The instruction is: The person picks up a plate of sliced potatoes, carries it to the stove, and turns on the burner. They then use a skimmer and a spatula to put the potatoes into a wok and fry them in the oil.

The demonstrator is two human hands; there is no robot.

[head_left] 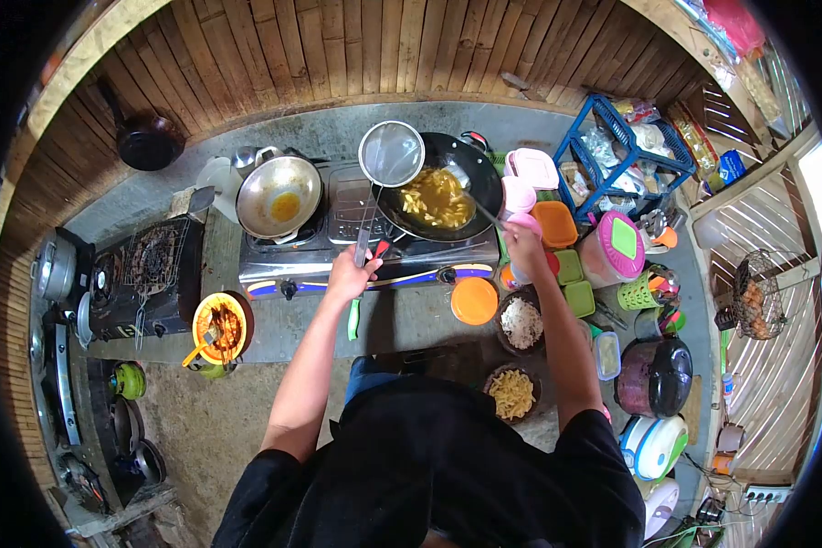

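Note:
My left hand [353, 274] is closed around the handle of a round mesh strainer [392, 153], held over the left rim of a black wok [480, 169]. Yellow pieces of food [434, 199] sit in bubbling oil inside that wok. With my right hand [523, 248] I grip a spatula [486, 213] by its handle; its blade end reaches into the wok among the pieces. Both pans rest on a two-burner gas stove [338, 265], where a metal wok [263, 183] with a little oil stands on the left. Near my left wrist lies a green-handled knife [354, 320].
Left of the stove are an orange bowl of dark sauce [233, 315] and a grill rack [151, 256]. To the right stand an orange lid [474, 301], a bowl of white shreds [521, 324], plastic containers [580, 299] and a blue rack [584, 146]. A bowl of yellow pieces [511, 395] is near my body.

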